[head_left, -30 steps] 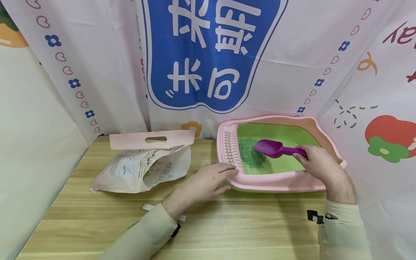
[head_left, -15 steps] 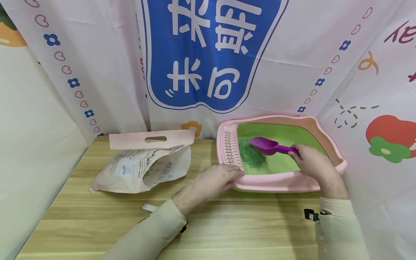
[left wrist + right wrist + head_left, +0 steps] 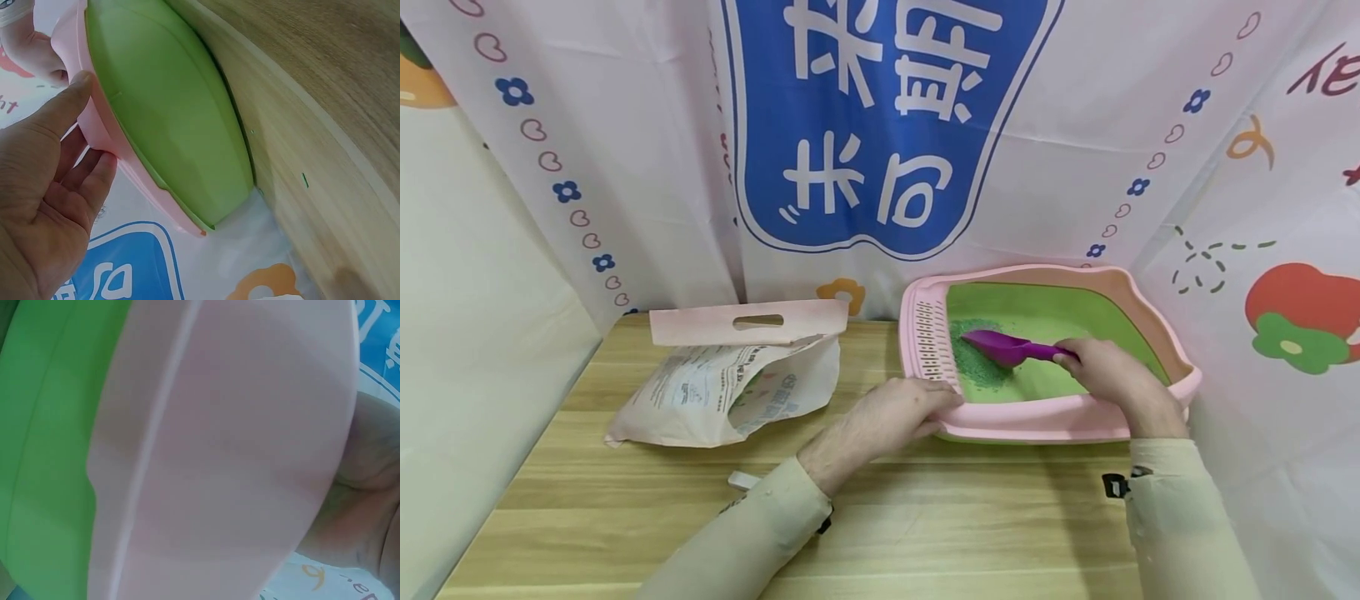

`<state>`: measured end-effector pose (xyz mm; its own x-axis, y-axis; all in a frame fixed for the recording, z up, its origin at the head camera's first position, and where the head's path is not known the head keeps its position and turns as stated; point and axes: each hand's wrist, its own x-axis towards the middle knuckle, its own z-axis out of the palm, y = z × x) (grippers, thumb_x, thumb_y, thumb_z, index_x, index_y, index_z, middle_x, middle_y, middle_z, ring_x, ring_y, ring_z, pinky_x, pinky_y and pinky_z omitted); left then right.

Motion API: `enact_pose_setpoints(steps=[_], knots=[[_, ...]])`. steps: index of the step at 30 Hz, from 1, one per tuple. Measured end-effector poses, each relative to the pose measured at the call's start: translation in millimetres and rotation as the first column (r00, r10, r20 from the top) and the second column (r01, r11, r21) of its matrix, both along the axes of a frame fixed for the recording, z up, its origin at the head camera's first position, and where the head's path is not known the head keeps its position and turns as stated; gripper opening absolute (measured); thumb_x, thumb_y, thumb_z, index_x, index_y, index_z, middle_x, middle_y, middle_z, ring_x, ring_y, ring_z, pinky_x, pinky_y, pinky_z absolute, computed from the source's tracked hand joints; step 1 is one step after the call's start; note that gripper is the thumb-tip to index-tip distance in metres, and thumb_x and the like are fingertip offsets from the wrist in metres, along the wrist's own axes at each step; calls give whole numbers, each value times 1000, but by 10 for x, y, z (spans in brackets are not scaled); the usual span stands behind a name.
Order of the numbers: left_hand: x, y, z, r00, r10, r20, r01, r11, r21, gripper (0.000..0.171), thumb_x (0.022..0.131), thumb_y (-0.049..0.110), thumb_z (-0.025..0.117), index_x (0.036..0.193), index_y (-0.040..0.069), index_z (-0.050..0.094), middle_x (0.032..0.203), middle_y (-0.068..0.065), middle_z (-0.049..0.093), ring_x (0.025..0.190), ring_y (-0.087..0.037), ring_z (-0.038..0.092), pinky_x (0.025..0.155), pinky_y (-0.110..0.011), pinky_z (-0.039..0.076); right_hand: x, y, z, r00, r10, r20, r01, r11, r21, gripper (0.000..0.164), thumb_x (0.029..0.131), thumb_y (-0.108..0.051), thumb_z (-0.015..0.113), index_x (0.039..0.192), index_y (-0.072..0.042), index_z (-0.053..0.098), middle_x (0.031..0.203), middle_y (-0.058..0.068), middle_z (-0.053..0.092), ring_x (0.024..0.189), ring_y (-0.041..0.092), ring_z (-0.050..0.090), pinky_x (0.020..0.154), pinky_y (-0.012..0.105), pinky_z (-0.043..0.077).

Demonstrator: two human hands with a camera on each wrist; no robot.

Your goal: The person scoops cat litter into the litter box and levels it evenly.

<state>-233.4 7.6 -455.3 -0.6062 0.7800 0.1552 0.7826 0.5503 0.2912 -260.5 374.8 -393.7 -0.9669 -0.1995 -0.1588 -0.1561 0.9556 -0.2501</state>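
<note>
A pink and green litter box (image 3: 1037,418) stands at the table's back right, with green granules (image 3: 983,371) heaped at its left end. My right hand (image 3: 1108,371) reaches over the front rim and grips the handle of a purple scoop (image 3: 1000,346). The scoop's blade lies tip-first at the granules. With thumb and fingers, my left hand (image 3: 895,412) holds the box's front left rim; in the left wrist view the thumb (image 3: 78,94) presses the pink edge. The right wrist view mostly shows the box's pink wall (image 3: 237,437), which hides the scoop and most of that hand (image 3: 356,506).
An opened paper bag (image 3: 700,400) with a handle cutout lies on the wooden table (image 3: 970,517), its mouth facing right. Partly under the left sleeve is a small white object (image 3: 743,480). A printed curtain (image 3: 685,167) hangs close behind the box.
My right hand has moved left with the scoop, and its blade has gone further into the granules. My left hand has shifted right and taken hold of the box's rim.
</note>
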Motion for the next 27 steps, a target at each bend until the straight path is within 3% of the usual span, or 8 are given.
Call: enact_pose_setpoints(steps=[6,11,14,20,23,27], knots=[[-1,5,11,1000,4,14,-4,1000,0,44,111,29,83,154,22,76,157,1,79,143,-18,78,123,-35,64,8,21,40,998,20,55,-21,1000,11,40,122,-23,64,154,-1,73,88,6,69,80,22,61,74,40,54],[-6,7,18,1000,3,-2,-3,1000,-6,44,110,28,85,153,22,77,155,2,80,141,-17,79,122,-34,65,41,34,118,990,34,137,-33,999,-11,40,119,-20,68,152,1,74,81,2,60,74,19,51,69,34,47],[-10,7,18,1000,6,-6,-6,1000,-7,44,110,28,86,153,23,77,155,3,80,141,-17,79,122,-34,65,49,31,153,987,50,155,-50,999,-2,36,118,-17,68,147,4,76,83,5,64,76,20,53,71,34,48],[-21,1,9,1000,6,2,-6,1000,-1,44,109,27,86,152,23,78,155,4,80,141,-17,79,121,-34,65,45,23,148,996,76,40,-78,995,58,16,119,-14,66,125,-3,75,94,11,72,87,26,66,84,52,61],[-21,2,7,1000,4,2,-4,1000,1,43,109,27,86,152,23,78,155,3,81,140,-17,80,121,-34,65,33,37,127,999,49,-3,-49,996,69,17,121,-16,62,126,-3,71,94,11,71,87,29,67,86,60,63],[-21,6,7,1000,3,6,-3,1000,5,43,109,26,87,151,22,78,154,3,81,139,-17,80,121,-34,65,-9,51,102,1000,0,-20,1,998,69,23,124,-18,55,129,1,66,93,12,69,85,30,67,82,59,62]])
